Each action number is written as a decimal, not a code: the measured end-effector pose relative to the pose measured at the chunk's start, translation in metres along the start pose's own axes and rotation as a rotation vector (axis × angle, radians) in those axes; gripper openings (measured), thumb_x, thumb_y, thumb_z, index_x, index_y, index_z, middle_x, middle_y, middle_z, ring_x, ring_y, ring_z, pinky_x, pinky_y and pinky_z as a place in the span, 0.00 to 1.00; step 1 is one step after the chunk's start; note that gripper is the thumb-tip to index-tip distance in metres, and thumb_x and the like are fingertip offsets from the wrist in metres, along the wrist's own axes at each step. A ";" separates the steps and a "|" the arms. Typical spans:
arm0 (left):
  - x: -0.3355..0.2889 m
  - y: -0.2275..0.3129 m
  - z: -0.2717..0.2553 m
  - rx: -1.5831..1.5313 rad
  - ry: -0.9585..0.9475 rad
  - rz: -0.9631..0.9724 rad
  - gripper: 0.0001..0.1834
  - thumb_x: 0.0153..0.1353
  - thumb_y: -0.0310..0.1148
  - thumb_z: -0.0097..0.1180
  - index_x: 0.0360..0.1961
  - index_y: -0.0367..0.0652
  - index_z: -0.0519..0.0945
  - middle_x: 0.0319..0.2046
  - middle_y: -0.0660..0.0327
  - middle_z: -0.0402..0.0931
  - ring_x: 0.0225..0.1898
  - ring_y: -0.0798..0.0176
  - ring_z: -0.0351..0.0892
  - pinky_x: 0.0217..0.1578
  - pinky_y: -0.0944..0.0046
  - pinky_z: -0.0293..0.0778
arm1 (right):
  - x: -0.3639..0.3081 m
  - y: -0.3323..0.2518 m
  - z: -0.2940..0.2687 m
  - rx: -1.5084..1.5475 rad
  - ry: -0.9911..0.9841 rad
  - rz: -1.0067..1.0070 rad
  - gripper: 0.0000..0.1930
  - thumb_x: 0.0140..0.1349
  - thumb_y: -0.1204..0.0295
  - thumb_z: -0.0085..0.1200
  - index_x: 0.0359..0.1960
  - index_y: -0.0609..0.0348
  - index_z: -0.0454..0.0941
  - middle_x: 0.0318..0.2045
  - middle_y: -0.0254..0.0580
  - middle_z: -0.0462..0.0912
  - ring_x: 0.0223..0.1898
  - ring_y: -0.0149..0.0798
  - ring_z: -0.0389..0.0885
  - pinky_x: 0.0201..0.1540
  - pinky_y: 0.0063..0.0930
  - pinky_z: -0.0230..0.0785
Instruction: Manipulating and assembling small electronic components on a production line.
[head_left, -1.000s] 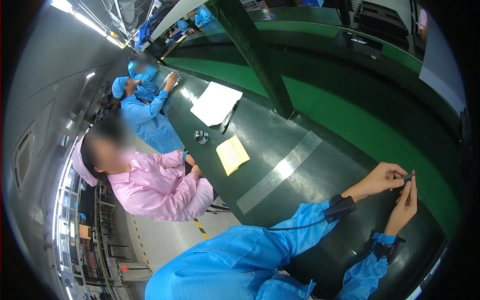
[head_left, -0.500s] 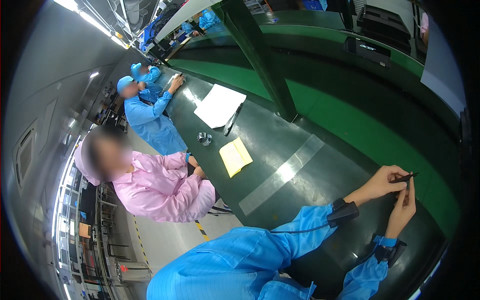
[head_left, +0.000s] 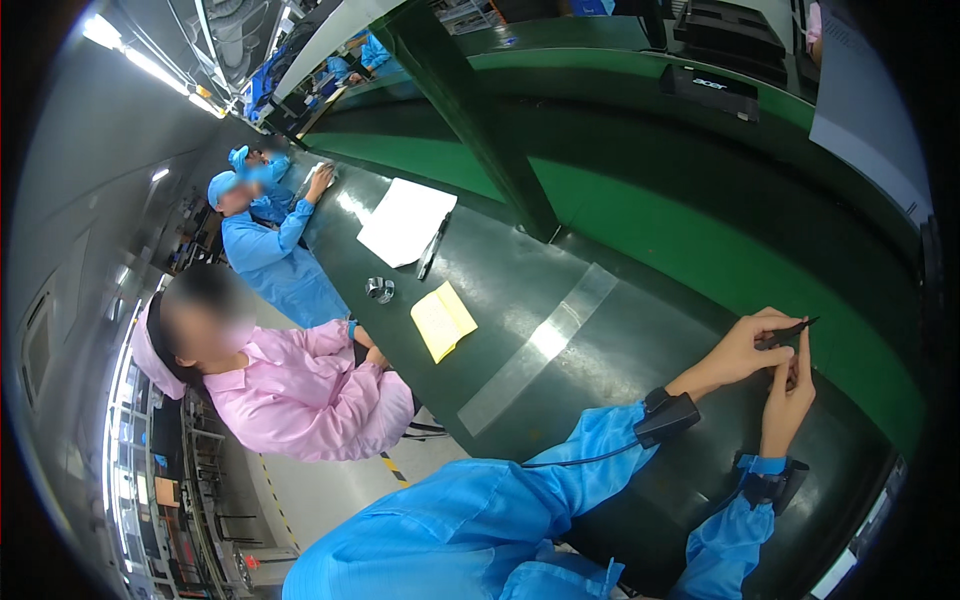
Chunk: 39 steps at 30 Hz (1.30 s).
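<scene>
My left hand (head_left: 744, 350) is closed around a slim black pointed tool (head_left: 785, 335), a pen or tweezers by its shape; I cannot tell which. The tool's thin tip points up and to the right, above the far side of the dark green table (head_left: 640, 350). Against it, from below, comes my right hand (head_left: 787, 400), its forefinger raised along the tool near the tip and its other fingers curled. Both hands meet at the tool, over the table's right end. Part of the tool is hidden by the left fingers.
On the table lie a yellow paper (head_left: 443, 322), white sheets (head_left: 408, 222), a black pen (head_left: 434, 248), a small shiny roll (head_left: 380, 290) and a clear tape strip (head_left: 540, 348). A green post (head_left: 475, 120) rises behind. A person in pink (head_left: 310, 395) sits at left.
The whole view has shifted, so table and hands appear a little further left. My hands stay together at the black tool, with its tip still up and to the right.
</scene>
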<state>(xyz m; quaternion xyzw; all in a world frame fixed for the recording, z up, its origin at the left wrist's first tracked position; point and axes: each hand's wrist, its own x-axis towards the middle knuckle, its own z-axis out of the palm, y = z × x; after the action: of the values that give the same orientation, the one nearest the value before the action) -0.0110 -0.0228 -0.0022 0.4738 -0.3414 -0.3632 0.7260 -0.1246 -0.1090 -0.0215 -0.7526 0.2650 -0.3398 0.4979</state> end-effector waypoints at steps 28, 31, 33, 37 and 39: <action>-0.002 0.008 0.012 0.040 0.232 -0.102 0.16 0.68 0.25 0.55 0.56 0.33 0.77 0.53 0.56 0.79 0.52 0.65 0.77 0.54 0.66 0.73 | -0.005 -0.023 -0.005 -0.208 0.059 -0.144 0.24 0.66 0.65 0.55 0.65 0.49 0.73 0.24 0.40 0.82 0.23 0.44 0.81 0.28 0.37 0.72; 0.002 0.002 0.013 0.038 0.185 -0.119 0.16 0.70 0.24 0.52 0.57 0.32 0.76 0.55 0.55 0.77 0.53 0.65 0.77 0.54 0.65 0.74 | -0.006 -0.022 -0.014 -0.237 0.072 -0.148 0.25 0.67 0.66 0.54 0.66 0.50 0.71 0.23 0.39 0.81 0.22 0.44 0.80 0.28 0.38 0.72; 0.003 0.001 0.010 0.047 0.170 -0.119 0.17 0.70 0.24 0.51 0.58 0.31 0.75 0.57 0.54 0.76 0.54 0.64 0.78 0.55 0.64 0.75 | -0.005 -0.022 -0.013 -0.253 0.059 -0.137 0.26 0.66 0.66 0.55 0.67 0.50 0.70 0.24 0.39 0.82 0.22 0.45 0.80 0.29 0.38 0.72; 0.004 0.002 0.005 0.055 0.185 -0.114 0.16 0.70 0.24 0.51 0.57 0.31 0.75 0.55 0.54 0.76 0.52 0.64 0.78 0.54 0.64 0.76 | -0.004 -0.021 -0.007 -0.233 0.055 -0.131 0.27 0.67 0.66 0.54 0.68 0.49 0.69 0.24 0.40 0.82 0.23 0.45 0.80 0.29 0.38 0.73; 0.005 0.003 0.005 0.057 0.192 -0.107 0.16 0.70 0.25 0.52 0.57 0.31 0.75 0.54 0.54 0.77 0.51 0.64 0.79 0.53 0.65 0.76 | -0.002 -0.021 -0.006 -0.221 0.040 -0.128 0.27 0.67 0.66 0.54 0.68 0.49 0.69 0.24 0.41 0.82 0.23 0.46 0.81 0.29 0.38 0.73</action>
<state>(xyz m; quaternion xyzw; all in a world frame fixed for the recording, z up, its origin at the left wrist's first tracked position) -0.0124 -0.0282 0.0025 0.5443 -0.2546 -0.3444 0.7213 -0.1293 -0.1032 -0.0011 -0.8113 0.2622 -0.3545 0.3838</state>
